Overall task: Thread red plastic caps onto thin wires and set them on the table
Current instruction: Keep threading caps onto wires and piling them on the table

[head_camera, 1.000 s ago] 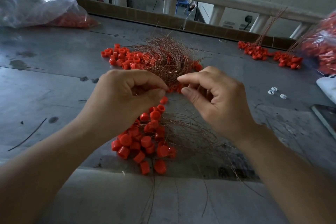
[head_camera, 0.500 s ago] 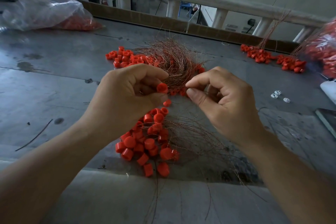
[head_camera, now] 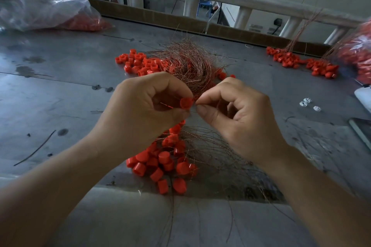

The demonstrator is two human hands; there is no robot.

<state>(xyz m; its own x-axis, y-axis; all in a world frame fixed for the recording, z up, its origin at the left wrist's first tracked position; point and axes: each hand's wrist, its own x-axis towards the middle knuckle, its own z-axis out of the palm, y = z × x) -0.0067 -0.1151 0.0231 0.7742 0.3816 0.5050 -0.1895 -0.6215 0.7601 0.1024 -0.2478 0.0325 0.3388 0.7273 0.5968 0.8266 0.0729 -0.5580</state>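
My left hand [head_camera: 144, 110] pinches a red plastic cap [head_camera: 185, 103] between thumb and fingers, above the table. My right hand [head_camera: 236, 114] meets it from the right, thumb and forefinger pinching a thin coppery wire at the cap's side. A short wire end [head_camera: 166, 105] shows inside my left hand, left of the cap. Below the hands lies a heap of red caps on wires [head_camera: 164, 162]. Behind the hands sits a tangled bundle of thin wires [head_camera: 188, 62] with loose red caps [head_camera: 138, 64] to its left.
The work surface is a grey metal table [head_camera: 60, 94]. A clear plastic bag of red caps [head_camera: 48, 14] lies at the back left, another bag [head_camera: 359, 50] at the right edge with threaded caps [head_camera: 301, 62] beside it. Small white pieces [head_camera: 307, 103] lie right.
My left hand has brought the red cap into plain view between its fingers, and my right hand has closed in until its fingertips touch the cap's side.
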